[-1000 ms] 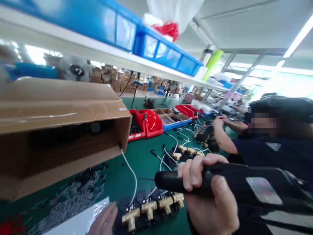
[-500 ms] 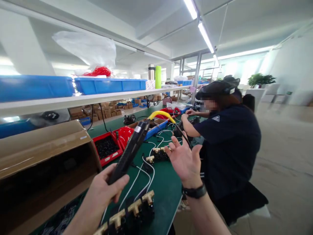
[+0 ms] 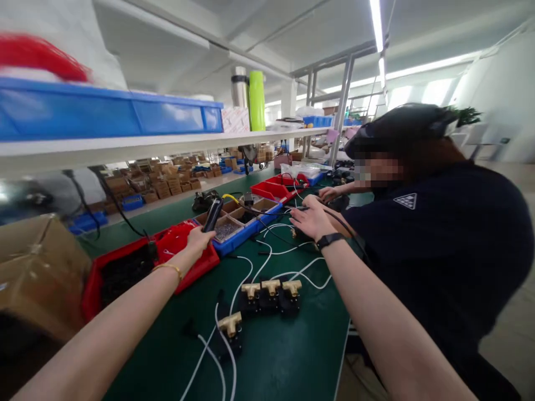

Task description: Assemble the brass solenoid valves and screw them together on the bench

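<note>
My left hand (image 3: 199, 243), at the end of an outstretched arm, is wrapped round a black electric screwdriver (image 3: 213, 216). A yellow sleeve (image 3: 229, 197) bends off its top into a black cord (image 3: 267, 212). The tool is tilted over the red and blue bins. My right hand (image 3: 313, 220) has its fingers stretched out beside the cord; whether it touches the cord I cannot tell. Three black valve units with brass tees (image 3: 271, 288) stand in a row on the green bench (image 3: 288, 351). Another brass-teed unit (image 3: 231, 328) sits nearer, among white cables (image 3: 225, 348).
A red bin (image 3: 94, 278) of black parts and a blue divided tray (image 3: 251, 228) line the bench. At left is a cardboard box (image 3: 42, 267). A shelf (image 3: 167, 143) runs above. A co-worker (image 3: 451, 239) sits close on the right, hands at the bench.
My left hand has carried the screwdriver forward, away from me, over the bins. My right hand has reached forward too. The view has shifted, bringing the co-worker closer.
</note>
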Demonstrator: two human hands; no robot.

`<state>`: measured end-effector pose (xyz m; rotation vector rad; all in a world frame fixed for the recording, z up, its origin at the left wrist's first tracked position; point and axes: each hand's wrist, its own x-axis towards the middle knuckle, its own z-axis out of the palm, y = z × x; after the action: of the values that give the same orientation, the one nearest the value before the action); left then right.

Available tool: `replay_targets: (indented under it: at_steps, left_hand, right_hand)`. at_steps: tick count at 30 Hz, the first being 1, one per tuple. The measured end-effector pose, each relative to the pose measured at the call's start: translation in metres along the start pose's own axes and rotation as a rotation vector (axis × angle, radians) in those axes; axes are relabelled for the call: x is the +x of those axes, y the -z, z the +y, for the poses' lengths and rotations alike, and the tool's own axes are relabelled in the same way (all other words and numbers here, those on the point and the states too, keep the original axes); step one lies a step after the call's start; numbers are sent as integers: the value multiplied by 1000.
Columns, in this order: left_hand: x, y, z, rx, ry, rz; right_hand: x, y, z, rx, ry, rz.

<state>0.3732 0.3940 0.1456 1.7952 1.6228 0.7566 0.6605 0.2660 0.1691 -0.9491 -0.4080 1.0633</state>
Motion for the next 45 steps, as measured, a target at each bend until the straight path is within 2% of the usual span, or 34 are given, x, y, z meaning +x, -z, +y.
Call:
replay_targets:
  at_steps: [2,5,6,7,9,11,14,15,18,19,21,24,26,28,30,33,36,38,41,45]
  left_hand:
    - [43,-31,1,91,17,-2]
    - [89,-61,-7,219,-5,-3]
    - [99,-67,-9,258,-28,-2]
    - [106,-70,-11,295,-59,0]
    - [107,-71,-10,364,-136,10]
    - [91,-68,-2,418,-248,36]
    - [34,-63,12,466,-498,24]
    - [8,-62,13,478,-596,-25]
    - [-64,-67,4,548,-864,-306]
    - [-81,-70,-2,645,-976,-397]
    - [-102,-76,-11,770,-1056,-454]
    - [-106,-79,-12,848,-1096,-472]
    - [-101,-72,-11,854,-1105,-512]
    - [-97,-60,-14,847,-1059,-545]
    - [-98,-44,-22,802,-957,-568]
    - [-107,-23,-38,651,-733,-604]
    - [-121,-14,-46,563,-547,-709]
    - [-129,-14,-48,565,-526,-762]
    - [-134,-19,-54,574,-564,-658]
    - [-123,-29,-63,645,-665,-376]
  right_hand:
    - [4,6,17,-198,-12,25]
    - [-31,25,56,-486,53,-5]
    - [-47,33,69,-634,110,-47]
    - [-62,39,80,-929,263,-136]
    - [-84,50,98,-1390,476,-306]
    - [-93,55,109,-1702,605,-429]
    - [-87,54,113,-1930,689,-514]
    - [-84,53,113,-1969,713,-538]
    - [-79,45,111,-2010,782,-598]
    - [-78,42,111,-2010,800,-604]
    - [-79,37,113,-2005,819,-601]
    - [-83,31,118,-2005,800,-597]
    - [-87,30,121,-2005,775,-583]
    - [-91,29,122,-2002,759,-554]
    - [-93,26,123,-2008,750,-518]
    - [-91,20,127,-2039,757,-500]
    - [-84,15,132,-2039,777,-544]
    - [-81,14,133,-2029,794,-577]
    - [-81,18,131,-2025,817,-615]
    - [-85,23,128,-2033,820,-607]
